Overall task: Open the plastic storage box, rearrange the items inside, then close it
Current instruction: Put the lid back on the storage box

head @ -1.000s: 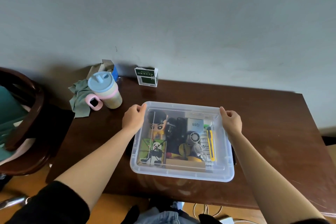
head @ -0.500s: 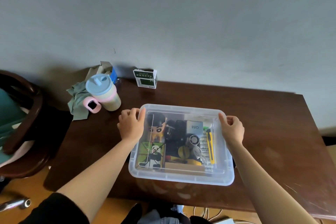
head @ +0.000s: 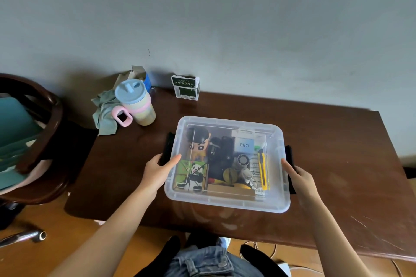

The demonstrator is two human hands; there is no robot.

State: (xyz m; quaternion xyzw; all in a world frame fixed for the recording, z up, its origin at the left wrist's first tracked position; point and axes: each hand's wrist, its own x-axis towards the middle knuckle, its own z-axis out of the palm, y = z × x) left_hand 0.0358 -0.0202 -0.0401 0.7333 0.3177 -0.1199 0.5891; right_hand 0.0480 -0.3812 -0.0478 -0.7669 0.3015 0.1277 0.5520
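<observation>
A clear plastic storage box (head: 227, 200) stands on the dark wooden table (head: 337, 164) with its clear lid on. Through the lid I see a cartoon figure (head: 199, 144), a panda card (head: 194, 172), a small fan (head: 243, 160), a yellow utility knife (head: 262, 168) and several dark items. A black latch sticks out on each short side. My left hand (head: 157, 170) grips the left latch (head: 167, 144), thumb on the lid's edge. My right hand (head: 300, 177) grips the right latch (head: 289, 153) the same way.
A pastel sippy cup (head: 136, 102) with a pink handle, a grey-green cloth (head: 103, 112) and a green-and-white carton (head: 185, 87) sit at the table's back left, by the wall. A dark wooden chair (head: 45, 141) stands left of the table. A metal tube (head: 24, 236) lies on the floor.
Both hands slid from the box's far corners toward me along its short sides and now hold the black latches, which stick outward.
</observation>
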